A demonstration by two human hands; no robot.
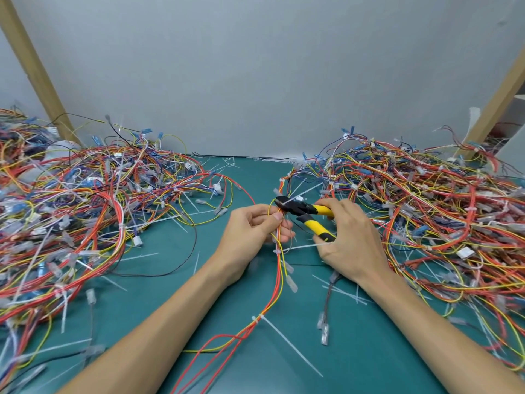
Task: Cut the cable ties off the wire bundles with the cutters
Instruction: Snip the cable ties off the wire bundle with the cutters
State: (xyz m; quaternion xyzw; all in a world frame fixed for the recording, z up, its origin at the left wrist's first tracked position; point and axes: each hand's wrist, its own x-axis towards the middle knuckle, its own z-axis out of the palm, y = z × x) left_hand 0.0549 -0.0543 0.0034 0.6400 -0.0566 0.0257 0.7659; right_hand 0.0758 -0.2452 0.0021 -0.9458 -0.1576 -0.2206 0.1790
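Head view shows the cable tie point(294, 199) at the black nose of the cutters point(305, 211). It sits on the thin red, orange and yellow wire bundle point(279, 268), which passes the nose and runs down toward you. Your left hand point(250, 231), just left of the cutters, pinches that bundle between thumb and curled fingers right below the nose. Your right hand point(349, 237), just right of the cutters, wraps its fingers round the yellow handles, which stand spread apart. Whether the blades have met on the tie cannot be told.

A second cable tie point(258, 318) binds the same bundle well below the cutters, its long tail lying on the green mat point(355, 351). Loose tie tails point(343, 291) litter the mat below and right of the cutters. Well to the left of the cutters lies the left wire heap point(85, 200), and well to the right lies the right wire heap point(426, 200).
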